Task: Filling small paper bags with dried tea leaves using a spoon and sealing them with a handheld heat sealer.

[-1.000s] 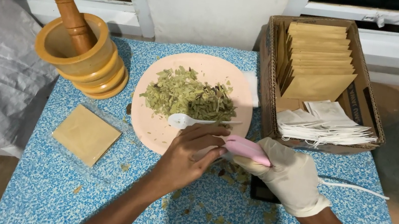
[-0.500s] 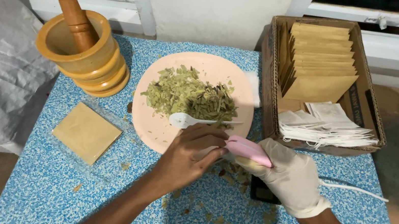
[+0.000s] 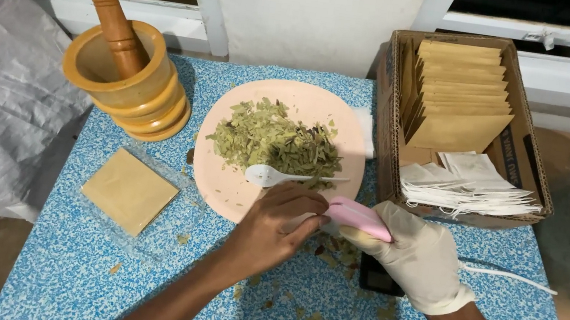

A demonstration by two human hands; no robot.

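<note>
1. The gloved right hand (image 3: 419, 255) is closed around a pink sealer (image 3: 358, 217), a small corded tool. It sits at the near rim of the plate (image 3: 222, 188), above the blue speckled table (image 3: 96, 260).
2. The bare left hand (image 3: 272, 228) curls against the sealer's front end, fingertips pinching something pale there. I cannot tell what it is, since the fingers cover it.
3. To do this step well, judging from the grip: keep the left fingertips just clear of the sealer's mouth, hold the pinched edge flat and taut, and let the right hand press evenly without twisting.
4. Keep both wrists low, clear of the white spoon (image 3: 275, 176) and the leaf heap (image 3: 276, 140) just beyond.
5. The sealer's long axis runs left to right, slightly tilted. Its working end points left toward the left hand; the tail and white cord (image 3: 505, 275) trail right.
</note>
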